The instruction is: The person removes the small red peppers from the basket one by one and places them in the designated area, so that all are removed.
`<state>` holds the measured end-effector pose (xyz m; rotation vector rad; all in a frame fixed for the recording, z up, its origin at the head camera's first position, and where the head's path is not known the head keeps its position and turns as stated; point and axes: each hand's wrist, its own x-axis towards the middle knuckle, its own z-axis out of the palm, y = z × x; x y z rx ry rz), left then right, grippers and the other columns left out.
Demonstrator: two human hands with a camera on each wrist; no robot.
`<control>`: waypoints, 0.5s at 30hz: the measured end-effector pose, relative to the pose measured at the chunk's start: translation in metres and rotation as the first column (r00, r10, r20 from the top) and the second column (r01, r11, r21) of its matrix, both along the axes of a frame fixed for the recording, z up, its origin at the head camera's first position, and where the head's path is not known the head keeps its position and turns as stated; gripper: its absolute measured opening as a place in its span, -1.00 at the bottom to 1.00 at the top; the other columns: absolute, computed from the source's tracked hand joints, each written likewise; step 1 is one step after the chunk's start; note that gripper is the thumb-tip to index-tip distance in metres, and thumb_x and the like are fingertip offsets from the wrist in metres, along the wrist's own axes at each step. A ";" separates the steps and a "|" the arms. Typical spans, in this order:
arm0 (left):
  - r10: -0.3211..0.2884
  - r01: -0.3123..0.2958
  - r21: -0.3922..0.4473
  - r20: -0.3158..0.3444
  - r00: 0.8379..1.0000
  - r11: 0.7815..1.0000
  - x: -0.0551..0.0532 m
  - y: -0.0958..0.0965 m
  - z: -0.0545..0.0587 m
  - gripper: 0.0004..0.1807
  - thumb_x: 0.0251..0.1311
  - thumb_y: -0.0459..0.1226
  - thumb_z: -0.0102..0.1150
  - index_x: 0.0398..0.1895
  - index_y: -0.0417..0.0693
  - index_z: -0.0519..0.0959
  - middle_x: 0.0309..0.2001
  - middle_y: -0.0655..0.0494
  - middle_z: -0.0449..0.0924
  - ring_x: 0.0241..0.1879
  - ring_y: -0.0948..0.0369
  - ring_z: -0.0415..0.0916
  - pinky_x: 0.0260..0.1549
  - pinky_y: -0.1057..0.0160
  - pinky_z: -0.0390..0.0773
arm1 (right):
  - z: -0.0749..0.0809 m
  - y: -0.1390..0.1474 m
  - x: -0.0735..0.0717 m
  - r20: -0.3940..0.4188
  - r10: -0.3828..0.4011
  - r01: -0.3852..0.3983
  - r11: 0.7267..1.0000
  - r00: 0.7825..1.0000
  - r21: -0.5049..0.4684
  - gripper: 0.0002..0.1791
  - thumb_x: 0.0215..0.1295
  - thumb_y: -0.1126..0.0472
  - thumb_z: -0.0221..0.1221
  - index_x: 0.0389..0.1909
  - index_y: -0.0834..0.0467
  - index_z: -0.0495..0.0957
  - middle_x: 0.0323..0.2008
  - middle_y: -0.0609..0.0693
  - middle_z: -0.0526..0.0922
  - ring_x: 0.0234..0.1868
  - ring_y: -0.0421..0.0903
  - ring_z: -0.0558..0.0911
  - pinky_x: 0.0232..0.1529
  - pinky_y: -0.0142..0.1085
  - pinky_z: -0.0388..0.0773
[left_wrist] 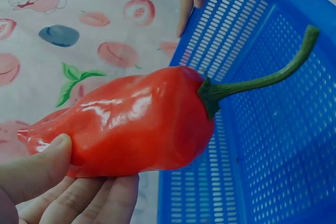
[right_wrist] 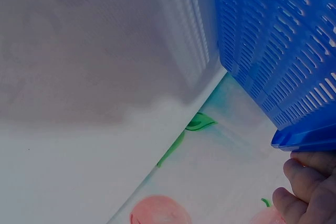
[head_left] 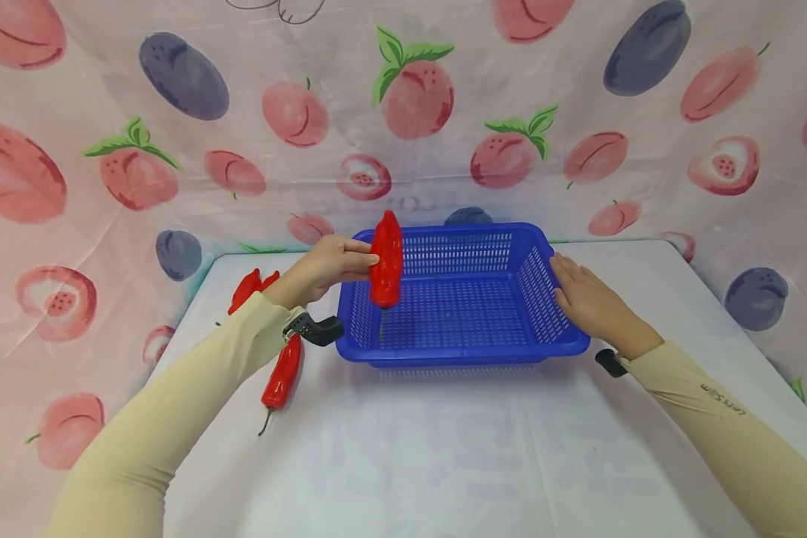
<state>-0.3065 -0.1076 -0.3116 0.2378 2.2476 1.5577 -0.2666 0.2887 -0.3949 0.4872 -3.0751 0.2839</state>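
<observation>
My left hand (head_left: 336, 261) pinches a red pepper (head_left: 387, 261) between thumb and fingers. In the head view the pepper stands nearly upright over the left side of a blue plastic basket (head_left: 457, 353), its green stem pointing down. The left wrist view shows the thumb (left_wrist: 52, 158) on the glossy pepper near its tip and the curved stem (left_wrist: 262, 81) over the perforated basket. On the basket's right rim rests my right hand (head_left: 595, 302), its fingers extended along the edge. Part of that hand (right_wrist: 312, 187) shows by the rim in the right wrist view.
More red peppers lie on the white table (head_left: 444, 448) left of the basket: one pepper (head_left: 284, 373) in front of the left forearm, another pepper (head_left: 245, 290) behind it beside a partly hidden one. A fruit-printed cloth (head_left: 410, 172) hangs behind the table.
</observation>
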 end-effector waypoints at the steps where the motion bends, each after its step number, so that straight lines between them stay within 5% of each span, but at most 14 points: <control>1: 0.004 -0.004 -0.005 -0.002 1.000 1.000 0.001 -0.003 0.000 -0.55 0.29 -0.31 0.07 0.20 -0.35 0.40 0.08 -0.30 0.53 -0.01 0.01 0.61 0.09 0.07 0.53 | 0.000 0.000 0.000 0.000 0.000 0.000 1.000 1.000 0.000 -0.37 0.44 0.20 -0.24 0.39 0.47 -0.11 0.41 0.41 -0.04 0.44 0.30 -0.02 0.43 0.18 -0.09; 15: 0.013 -0.015 -0.112 -0.018 1.000 0.994 0.013 -0.042 0.002 -0.52 0.31 -0.25 0.06 0.24 -0.32 0.38 0.10 -0.25 0.53 0.01 0.06 0.61 0.04 0.14 0.56 | 0.001 0.000 0.001 0.018 -0.002 0.002 1.000 1.000 -0.010 -0.36 0.44 0.21 -0.24 0.39 0.48 -0.13 0.41 0.42 -0.05 0.45 0.30 -0.05 0.44 0.18 -0.12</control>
